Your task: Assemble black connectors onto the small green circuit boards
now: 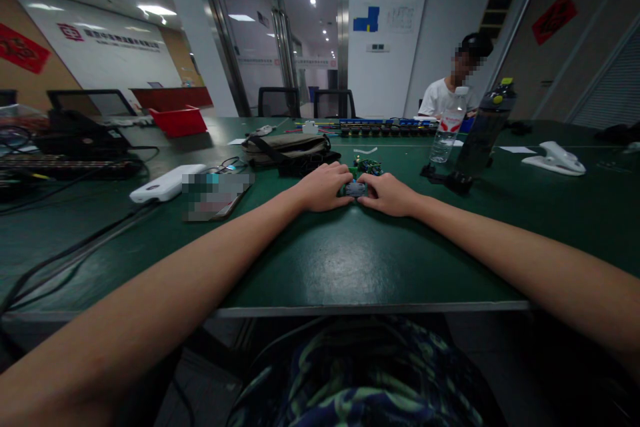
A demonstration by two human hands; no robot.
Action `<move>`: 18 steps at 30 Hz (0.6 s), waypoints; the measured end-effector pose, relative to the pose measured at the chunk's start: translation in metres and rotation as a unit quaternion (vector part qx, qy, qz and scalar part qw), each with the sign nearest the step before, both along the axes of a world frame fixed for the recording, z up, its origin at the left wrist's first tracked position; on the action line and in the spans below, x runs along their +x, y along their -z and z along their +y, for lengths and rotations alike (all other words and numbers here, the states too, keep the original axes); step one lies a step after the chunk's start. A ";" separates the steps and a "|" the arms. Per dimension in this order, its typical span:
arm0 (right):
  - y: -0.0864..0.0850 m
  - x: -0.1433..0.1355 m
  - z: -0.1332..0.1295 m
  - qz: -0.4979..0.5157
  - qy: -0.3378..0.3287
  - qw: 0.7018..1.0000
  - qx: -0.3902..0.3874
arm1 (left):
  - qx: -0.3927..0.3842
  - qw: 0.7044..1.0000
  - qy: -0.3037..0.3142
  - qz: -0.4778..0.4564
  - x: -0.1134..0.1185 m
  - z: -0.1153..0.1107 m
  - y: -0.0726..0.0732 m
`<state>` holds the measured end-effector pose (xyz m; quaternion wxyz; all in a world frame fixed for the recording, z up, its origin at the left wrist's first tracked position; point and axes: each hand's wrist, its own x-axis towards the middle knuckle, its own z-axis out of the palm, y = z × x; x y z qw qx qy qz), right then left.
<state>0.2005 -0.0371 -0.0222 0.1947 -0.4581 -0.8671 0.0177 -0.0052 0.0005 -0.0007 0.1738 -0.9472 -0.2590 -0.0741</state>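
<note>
My left hand (326, 188) and my right hand (391, 195) meet over the green table (350, 267), their fingers closed from either side on a small grey part (356, 189). Its exact kind is too small to tell. Just behind the fingers lies a small green circuit-board-like piece (369, 165), partly covered by my hands. A grey-brown bag with a black strap (287, 149) rests beyond my left hand.
To the left are a phone (217, 197), a white power strip (167, 183) with cables, and a red bin (179, 121). On the right stand a water bottle (447, 130), a dark bottle (485, 133) and a white handheld device (557, 159). A person (445, 99) sits across the table.
</note>
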 end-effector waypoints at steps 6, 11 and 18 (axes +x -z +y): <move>0.001 0.001 0.001 0.000 -0.001 1.000 0.001 | -0.005 1.000 -0.008 0.007 0.000 0.000 0.000; 0.003 0.001 0.003 0.001 -0.002 1.000 0.005 | -0.002 1.000 -0.002 0.001 0.000 -0.001 0.000; 0.002 0.000 0.001 -0.008 0.004 1.000 0.007 | 0.001 1.000 -0.003 0.006 0.000 -0.001 -0.001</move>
